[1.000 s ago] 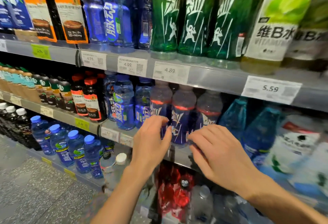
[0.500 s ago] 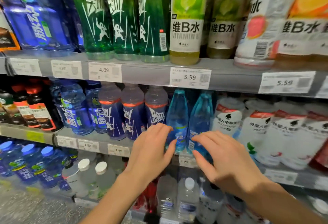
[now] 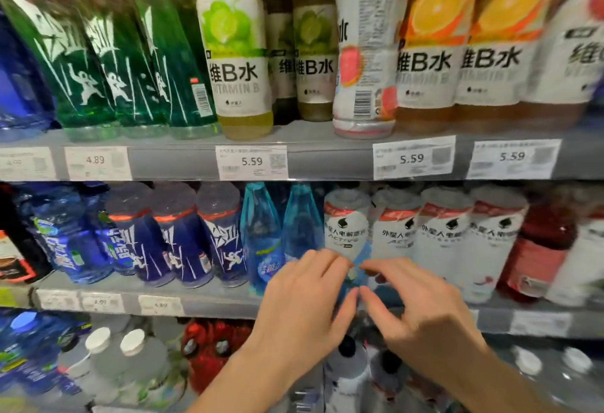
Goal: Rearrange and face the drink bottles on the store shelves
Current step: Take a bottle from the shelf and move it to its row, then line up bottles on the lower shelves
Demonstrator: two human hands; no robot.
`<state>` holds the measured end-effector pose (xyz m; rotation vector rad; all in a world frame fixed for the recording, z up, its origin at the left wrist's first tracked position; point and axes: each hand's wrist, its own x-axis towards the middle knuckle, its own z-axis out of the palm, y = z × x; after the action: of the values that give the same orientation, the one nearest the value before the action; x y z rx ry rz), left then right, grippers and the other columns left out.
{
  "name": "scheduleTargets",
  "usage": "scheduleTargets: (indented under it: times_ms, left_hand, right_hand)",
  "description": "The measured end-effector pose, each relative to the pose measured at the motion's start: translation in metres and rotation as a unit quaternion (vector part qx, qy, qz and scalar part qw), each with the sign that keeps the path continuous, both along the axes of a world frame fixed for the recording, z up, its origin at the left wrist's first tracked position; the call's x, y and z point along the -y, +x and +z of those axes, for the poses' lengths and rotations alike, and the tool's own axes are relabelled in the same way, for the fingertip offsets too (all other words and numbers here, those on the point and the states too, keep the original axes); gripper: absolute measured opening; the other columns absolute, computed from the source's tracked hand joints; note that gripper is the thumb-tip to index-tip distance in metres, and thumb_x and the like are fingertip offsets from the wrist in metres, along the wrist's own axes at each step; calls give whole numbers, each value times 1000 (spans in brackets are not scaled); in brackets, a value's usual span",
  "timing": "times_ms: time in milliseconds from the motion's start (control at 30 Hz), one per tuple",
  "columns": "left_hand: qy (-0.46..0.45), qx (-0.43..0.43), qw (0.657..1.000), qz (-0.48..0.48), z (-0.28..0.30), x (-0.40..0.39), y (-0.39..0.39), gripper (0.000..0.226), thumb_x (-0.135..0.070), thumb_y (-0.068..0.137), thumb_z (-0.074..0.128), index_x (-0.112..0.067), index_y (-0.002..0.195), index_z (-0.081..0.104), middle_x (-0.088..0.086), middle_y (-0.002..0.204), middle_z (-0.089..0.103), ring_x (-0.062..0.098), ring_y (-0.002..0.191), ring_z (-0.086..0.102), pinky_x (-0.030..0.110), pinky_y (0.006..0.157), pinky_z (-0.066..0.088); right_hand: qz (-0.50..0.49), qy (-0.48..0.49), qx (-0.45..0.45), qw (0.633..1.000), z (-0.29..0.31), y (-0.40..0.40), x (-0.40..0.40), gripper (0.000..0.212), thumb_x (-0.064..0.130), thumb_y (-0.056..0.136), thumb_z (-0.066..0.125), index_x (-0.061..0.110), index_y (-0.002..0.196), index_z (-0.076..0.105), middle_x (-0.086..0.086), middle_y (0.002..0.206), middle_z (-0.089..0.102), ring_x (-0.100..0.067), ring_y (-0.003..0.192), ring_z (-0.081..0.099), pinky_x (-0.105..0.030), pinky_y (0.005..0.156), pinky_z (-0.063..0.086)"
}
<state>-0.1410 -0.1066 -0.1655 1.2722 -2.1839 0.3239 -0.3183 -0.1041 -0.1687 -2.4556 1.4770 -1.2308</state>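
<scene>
My left hand (image 3: pixel 304 308) and my right hand (image 3: pixel 421 311) hover side by side in front of the middle shelf (image 3: pixel 209 301), fingers spread and curled, fingertips almost meeting. They hold nothing. Just behind the fingertips stands a white-labelled bottle (image 3: pixel 346 226), first of a row of white bottles (image 3: pixel 444 233). Left of it are two light blue bottles (image 3: pixel 261 236) and dark blue bottles (image 3: pixel 222 239). On the top shelf a pink grapefruit bottle (image 3: pixel 362 53) shows its barcode side, between lime bottles (image 3: pixel 235 53) and orange bottles (image 3: pixel 428 53).
Green bottles (image 3: pixel 108 63) fill the top shelf's left part. A red bottle (image 3: pixel 536 249) stands right of the white row. Price tags (image 3: pixel 251 161) line the shelf edges. The bottom shelf holds white-capped water bottles (image 3: pixel 130 357) and red items (image 3: pixel 212 347).
The view and both hands have shifted right along the middle shelf, from the dark blue bottles past the light blue ones to the first white bottle. The hands have come closer together.
</scene>
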Motion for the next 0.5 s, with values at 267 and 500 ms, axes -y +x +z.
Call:
scheduleTargets:
  times_ms: [267, 500]
  left_hand:
    - [-52, -55, 996, 45, 53, 0, -10, 25, -37, 92, 55, -21, 109, 62, -10, 102, 62, 14, 91, 62, 34, 67, 55]
    - [-86, -93, 989, 70, 113, -1, -18, 29, -38, 90, 56, -21, 113, 60, -8, 112, 61, 14, 104, 59, 28, 75, 52]
  right_hand:
    - [-7, -53, 43, 998, 69, -15, -3, 30, 37, 89, 58, 27, 116, 64, 18, 104, 67, -1, 96, 60, -33, 78, 57]
    - [-14, -81, 71, 994, 118, -21, -3, 35, 34, 87, 61, 22, 120, 65, 13, 112, 65, -7, 107, 59, -25, 91, 46]
